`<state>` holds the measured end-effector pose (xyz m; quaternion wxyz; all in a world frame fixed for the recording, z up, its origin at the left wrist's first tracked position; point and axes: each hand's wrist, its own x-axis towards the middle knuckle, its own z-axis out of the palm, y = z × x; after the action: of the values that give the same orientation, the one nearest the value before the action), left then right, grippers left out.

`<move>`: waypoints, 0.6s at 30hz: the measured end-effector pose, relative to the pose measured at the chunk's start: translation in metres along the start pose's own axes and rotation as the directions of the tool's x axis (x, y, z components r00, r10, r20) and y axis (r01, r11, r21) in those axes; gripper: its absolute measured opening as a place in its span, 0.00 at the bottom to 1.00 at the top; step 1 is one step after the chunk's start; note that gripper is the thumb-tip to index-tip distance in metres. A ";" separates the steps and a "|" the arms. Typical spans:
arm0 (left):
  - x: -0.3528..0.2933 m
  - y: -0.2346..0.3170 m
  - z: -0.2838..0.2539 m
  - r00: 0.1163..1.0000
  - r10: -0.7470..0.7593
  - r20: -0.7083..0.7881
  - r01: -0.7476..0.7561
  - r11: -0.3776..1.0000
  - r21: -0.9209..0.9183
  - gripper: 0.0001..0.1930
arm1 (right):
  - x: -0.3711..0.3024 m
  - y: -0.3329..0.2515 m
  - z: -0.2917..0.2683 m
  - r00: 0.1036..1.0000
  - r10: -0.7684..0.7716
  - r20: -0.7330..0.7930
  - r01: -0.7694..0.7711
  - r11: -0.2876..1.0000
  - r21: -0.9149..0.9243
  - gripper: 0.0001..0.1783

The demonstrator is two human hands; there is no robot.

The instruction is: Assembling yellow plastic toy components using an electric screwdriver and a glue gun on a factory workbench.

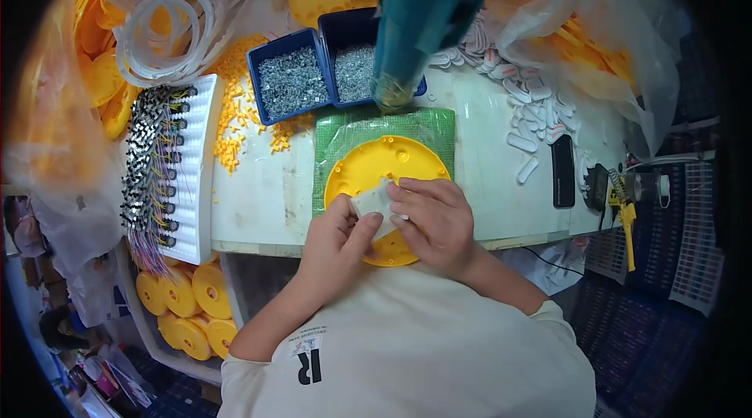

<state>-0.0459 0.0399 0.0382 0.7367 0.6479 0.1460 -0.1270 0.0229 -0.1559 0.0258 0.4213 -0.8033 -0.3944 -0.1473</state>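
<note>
Hands met at the centre of the frame in the head view, over a round yellow plastic disc (368, 171) that lay on a green gridded cutting mat (431, 124) at the near edge of a white worktable (258, 199). The left hand (338, 236) came up from the lower middle, its thumb and forefinger pinching the lower left edge of a small flat white plastic piece (373, 200). The right hand (435, 218) lay across the disc from the right, fingers close together and curled down onto the right side of that same white piece, pressing it against the disc.

Above the mat, in the upper middle, stood two dark blue plastic trays filled with small grey metal parts (294, 81), and a teal hanging tool (427, 18) reached down just over the mat's top edge. Small yellow plastic bits (235, 116) were scattered to the left of the trays. A white slotted rack holding dark components with coloured wires (168, 167) stood at the left of the frame, coiled white tubing (168, 26) above it. White oblong plastic pieces (533, 116) lay at the right, beside a black phone (562, 171). Stacked yellow discs (192, 300) sat in a bin at the lower left.
</note>
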 end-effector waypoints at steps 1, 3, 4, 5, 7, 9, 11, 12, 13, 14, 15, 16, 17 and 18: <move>0.001 -0.001 -0.006 1.000 0.005 0.009 -0.007 0.987 0.161 0.14 | 0.000 0.002 0.000 1.000 0.004 0.011 -0.004 1.000 0.011 0.12; 0.002 0.002 -0.014 1.000 0.008 0.013 -0.011 0.951 0.309 0.14 | 0.007 0.005 -0.007 0.998 0.046 0.044 -0.046 0.999 -0.004 0.11; 0.002 0.008 -0.017 0.989 0.141 -0.046 -0.105 0.884 0.455 0.15 | 0.010 0.007 -0.012 0.994 0.089 0.069 -0.088 0.996 -0.022 0.10; 0.002 0.011 -0.020 0.957 0.278 -0.083 -0.176 0.785 0.594 0.18 | 0.011 0.012 -0.014 0.993 0.088 0.082 -0.087 0.996 -0.021 0.10; 0.008 0.007 -0.033 0.868 0.496 -0.033 -0.328 0.623 0.710 0.20 | 0.013 0.022 -0.018 0.989 0.123 0.081 -0.114 0.988 -0.102 0.10; 0.009 -0.007 -0.042 0.744 0.660 0.104 -0.470 0.406 0.784 0.34 | 0.013 0.027 -0.015 0.984 0.093 0.149 -0.080 0.993 -0.091 0.10; 0.006 -0.011 -0.033 0.756 0.641 0.130 -0.475 0.401 0.783 0.37 | 0.013 0.028 -0.012 0.973 0.059 0.221 -0.044 0.996 -0.075 0.10; 0.005 -0.013 -0.027 0.767 0.619 0.170 -0.487 0.389 0.782 0.40 | 0.013 0.027 -0.009 0.968 0.041 0.246 -0.019 0.996 -0.089 0.10; 0.005 -0.018 -0.023 0.777 0.604 0.177 -0.480 0.386 0.788 0.43 | 0.013 0.026 -0.006 0.963 0.023 0.270 0.005 0.995 -0.103 0.11; 0.006 -0.021 -0.020 0.779 0.606 0.164 -0.473 0.394 0.788 0.43 | 0.012 0.025 -0.003 0.959 0.017 0.281 0.011 0.995 -0.099 0.11; 0.007 -0.023 -0.018 0.781 0.604 0.156 -0.469 0.404 0.786 0.42 | 0.012 0.025 -0.001 0.963 0.027 0.268 0.002 0.994 -0.108 0.10; 0.009 -0.026 -0.017 0.783 0.603 0.149 -0.467 0.413 0.782 0.42 | 0.012 0.024 0.001 0.966 0.038 0.254 -0.007 0.993 -0.120 0.10; 0.011 -0.030 -0.017 0.784 0.605 0.140 -0.463 0.420 0.781 0.42 | 0.012 0.023 0.001 0.964 0.034 0.263 -0.003 0.993 -0.119 0.10; 0.013 -0.034 -0.017 0.776 0.617 0.134 -0.467 0.419 0.779 0.41 | 0.012 0.021 0.001 0.964 0.030 0.266 0.013 0.987 -0.160 0.10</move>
<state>-0.0475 0.0525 -0.0005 0.3662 0.9188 -0.0781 0.1251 0.0462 -0.1557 0.0201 0.2989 -0.8487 -0.4312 -0.0669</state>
